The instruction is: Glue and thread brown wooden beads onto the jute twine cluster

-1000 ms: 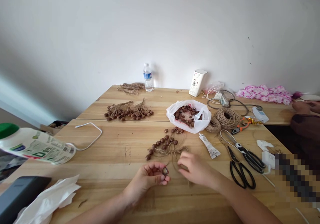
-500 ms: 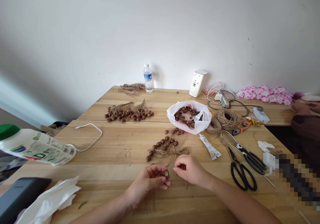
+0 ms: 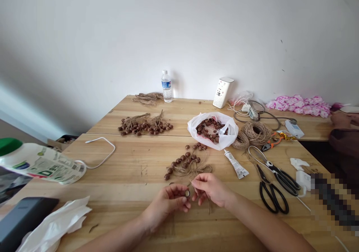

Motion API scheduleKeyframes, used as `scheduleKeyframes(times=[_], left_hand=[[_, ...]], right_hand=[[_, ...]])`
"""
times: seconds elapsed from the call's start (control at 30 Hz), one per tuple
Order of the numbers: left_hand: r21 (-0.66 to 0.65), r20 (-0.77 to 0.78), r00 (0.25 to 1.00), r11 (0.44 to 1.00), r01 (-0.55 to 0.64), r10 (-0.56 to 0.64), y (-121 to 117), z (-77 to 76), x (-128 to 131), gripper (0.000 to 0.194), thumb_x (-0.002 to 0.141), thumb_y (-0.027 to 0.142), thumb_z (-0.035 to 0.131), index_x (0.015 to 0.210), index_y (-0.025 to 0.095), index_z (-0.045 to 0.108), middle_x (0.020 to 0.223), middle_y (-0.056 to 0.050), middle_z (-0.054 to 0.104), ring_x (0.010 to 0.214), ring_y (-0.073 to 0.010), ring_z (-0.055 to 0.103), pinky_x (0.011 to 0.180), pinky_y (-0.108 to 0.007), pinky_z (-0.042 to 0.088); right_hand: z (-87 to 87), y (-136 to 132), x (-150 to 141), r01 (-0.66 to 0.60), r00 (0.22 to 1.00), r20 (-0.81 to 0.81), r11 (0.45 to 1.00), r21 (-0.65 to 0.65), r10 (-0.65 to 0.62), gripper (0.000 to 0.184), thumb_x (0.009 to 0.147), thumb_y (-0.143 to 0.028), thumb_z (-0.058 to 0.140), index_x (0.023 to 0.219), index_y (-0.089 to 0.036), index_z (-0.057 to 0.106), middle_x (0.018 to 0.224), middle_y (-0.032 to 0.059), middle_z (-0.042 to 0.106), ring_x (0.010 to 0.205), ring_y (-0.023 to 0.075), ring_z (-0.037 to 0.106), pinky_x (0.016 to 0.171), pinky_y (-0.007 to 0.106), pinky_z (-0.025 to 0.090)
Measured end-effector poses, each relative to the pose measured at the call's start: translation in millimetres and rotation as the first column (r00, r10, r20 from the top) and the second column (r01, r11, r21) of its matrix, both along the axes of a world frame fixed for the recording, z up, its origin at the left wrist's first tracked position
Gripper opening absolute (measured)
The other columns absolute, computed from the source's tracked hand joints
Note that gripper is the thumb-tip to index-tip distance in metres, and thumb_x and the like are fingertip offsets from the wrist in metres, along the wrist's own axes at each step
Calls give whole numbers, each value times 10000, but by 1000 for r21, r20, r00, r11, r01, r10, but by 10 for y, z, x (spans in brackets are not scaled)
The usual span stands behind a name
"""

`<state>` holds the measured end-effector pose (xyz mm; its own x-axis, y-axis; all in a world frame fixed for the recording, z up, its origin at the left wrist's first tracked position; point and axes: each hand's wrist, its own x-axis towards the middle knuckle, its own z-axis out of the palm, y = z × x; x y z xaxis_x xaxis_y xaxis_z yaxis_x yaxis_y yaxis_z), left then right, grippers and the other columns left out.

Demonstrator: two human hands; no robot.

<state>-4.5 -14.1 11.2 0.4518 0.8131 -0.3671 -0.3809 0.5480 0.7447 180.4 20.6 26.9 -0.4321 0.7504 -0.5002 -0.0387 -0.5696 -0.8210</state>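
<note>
"While both hands are working over the desk point(image 3: 131, 192), what could be going wrong?"

"The macadamia shell point(image 3: 187, 194), as I'm naming it by its look, is showing its pale hollow on the near side of the white plastic bag point(image 3: 232, 136), slightly to the bag's left. It's looking smooth and round, so I'm judging that a loose pinch could be letting it slip."

"And the twine strand point(image 3: 209, 208)?"

"It's dangling below the right hand, on the bag's near side. The twine-tied shell bundle point(image 3: 185, 160) is lying between the bag and the hands, so a careless tug could be snagging the strand there, I'm guessing."

"How are the hands standing?"

"The left hand point(image 3: 169, 201) is curling half-closed, thumb and fingertips clamping on the shell. The right hand point(image 3: 209, 188) is pinching with thumb and forefinger together, apparently on twine, its other fingers bending loosely. I'm not making out whether that's the dangling strand."

"Are they touching?"

"They're sitting just beside each other; I cannot tell whether the fingertips are meeting."
</note>
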Motion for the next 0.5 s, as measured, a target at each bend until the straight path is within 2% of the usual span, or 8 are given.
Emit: scheduleKeyframes(times=[0.27, 0.5], left_hand=[[50, -25, 1000, 999, 21, -20, -8, -24, -5, 267, 641, 189, 783, 874, 120, 673, 833, -83, 705, 696, -181, 656, 667, -304, 508], [47, -37, 999, 999, 12, -10, 2, -12, 7, 254, 642, 191, 779, 869, 128, 686, 842, -71, 705, 684, -175, 655, 655, -297, 510]], right_hand=[[-5, 6, -33, 27, 1000, 8, 1000, 12, -27, 378, 568, -407, 781, 710, -114, 588, 607, 29, 668, 515, 150, 632, 365, 187, 396], [-5, -10, -65, 79, 996, 31, 995, 53, -81, 339, 557, -348, 777, 718, -126, 578, 613, 12, 660, 491, 132, 613, 343, 175, 379]])
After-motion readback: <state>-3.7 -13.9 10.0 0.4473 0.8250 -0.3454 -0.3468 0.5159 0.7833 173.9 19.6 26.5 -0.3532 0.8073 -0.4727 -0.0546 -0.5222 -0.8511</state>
